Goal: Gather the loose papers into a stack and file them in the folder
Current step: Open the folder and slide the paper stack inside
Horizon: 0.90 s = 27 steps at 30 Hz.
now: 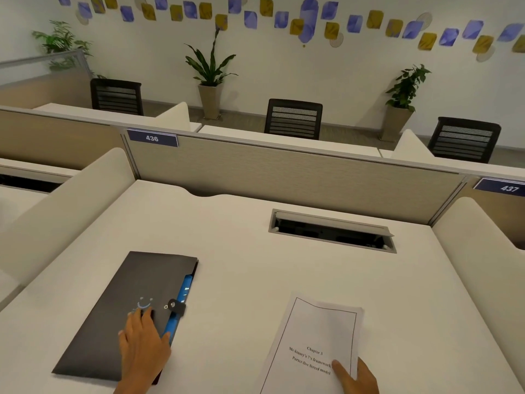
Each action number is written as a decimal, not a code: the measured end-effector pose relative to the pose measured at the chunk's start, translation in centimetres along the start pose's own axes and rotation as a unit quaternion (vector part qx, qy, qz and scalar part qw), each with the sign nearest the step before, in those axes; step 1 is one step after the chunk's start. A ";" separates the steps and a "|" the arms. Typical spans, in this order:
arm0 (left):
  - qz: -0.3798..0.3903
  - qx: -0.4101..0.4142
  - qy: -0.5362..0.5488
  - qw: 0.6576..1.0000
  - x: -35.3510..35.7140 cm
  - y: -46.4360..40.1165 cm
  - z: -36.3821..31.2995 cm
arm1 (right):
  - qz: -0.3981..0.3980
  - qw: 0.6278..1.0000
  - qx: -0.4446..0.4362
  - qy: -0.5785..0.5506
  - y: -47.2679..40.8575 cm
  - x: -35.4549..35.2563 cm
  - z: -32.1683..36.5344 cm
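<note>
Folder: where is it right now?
In the head view the dark folder lies closed and flat on the near-left of the desk, under the left hand, left of the papers gripped by the right hand.

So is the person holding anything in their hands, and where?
The right hand pinches the stack of papers at its near right corner, thumb on top. The left hand only rests flat on the dark folder, gripping nothing.
</note>
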<state>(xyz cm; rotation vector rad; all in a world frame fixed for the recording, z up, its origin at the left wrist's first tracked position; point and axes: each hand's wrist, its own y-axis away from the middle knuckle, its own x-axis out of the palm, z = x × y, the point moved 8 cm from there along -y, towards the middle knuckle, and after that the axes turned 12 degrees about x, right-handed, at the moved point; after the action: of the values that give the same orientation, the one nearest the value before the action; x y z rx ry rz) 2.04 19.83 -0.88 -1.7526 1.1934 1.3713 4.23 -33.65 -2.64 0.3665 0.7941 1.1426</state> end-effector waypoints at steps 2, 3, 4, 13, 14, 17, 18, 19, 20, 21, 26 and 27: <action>0.002 0.011 -0.001 1.000 0.0 -0.4 -0.1 | 0.000 1.000 -0.003 0.004 -0.1 -0.1 0.0; 0.004 0.016 -0.004 1.000 -0.1 -0.6 -0.2 | 0.001 1.000 -0.004 0.006 -0.1 -0.2 0.1; 0.006 0.019 -0.010 1.000 -0.1 -0.7 -0.2 | 0.004 1.000 -0.004 0.006 0.0 -0.2 0.2; 0.023 0.058 -0.021 0.998 -1.8 -1.0 -1.1 | 0.042 0.999 -0.015 -0.011 2.1 -0.8 3.0; 0.014 0.058 0.005 0.998 -2.2 -1.0 -1.3 | 0.050 0.998 -0.019 -0.013 2.5 -0.8 3.5; 0.001 0.062 0.048 0.997 -3.5 -0.9 -2.5 | 0.074 0.997 -0.033 -0.015 3.9 -0.7 5.3; 0.000 0.067 0.049 0.997 -4.0 -0.8 -3.1 | 0.082 0.996 -0.037 -0.017 4.5 -0.7 6.0; -0.007 0.071 0.055 0.996 -4.5 -0.6 -3.8 | 0.089 0.995 -0.040 -0.017 5.1 -0.8 6.6; -0.011 0.074 0.066 0.995 -5.2 -0.2 -4.7 | 0.097 0.994 -0.043 -0.014 5.5 -0.8 7.2; -0.009 0.079 0.077 0.994 -5.7 0.1 -5.6 | 0.105 0.993 -0.046 -0.010 6.0 -0.9 7.7; -0.010 0.117 0.141 0.983 -7.5 2.0 -10.7 | 0.156 0.985 -0.075 -0.011 8.6 -1.8 11.1; -0.015 0.121 0.157 0.980 -7.7 2.3 -11.6 | 0.170 0.982 -0.081 -0.013 9.1 -2.0 11.9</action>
<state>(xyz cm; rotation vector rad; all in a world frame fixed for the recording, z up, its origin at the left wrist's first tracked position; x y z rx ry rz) 4.23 10.96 9.90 -1.8431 1.4278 0.9073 6.39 -30.34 11.99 0.3897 0.6244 1.5094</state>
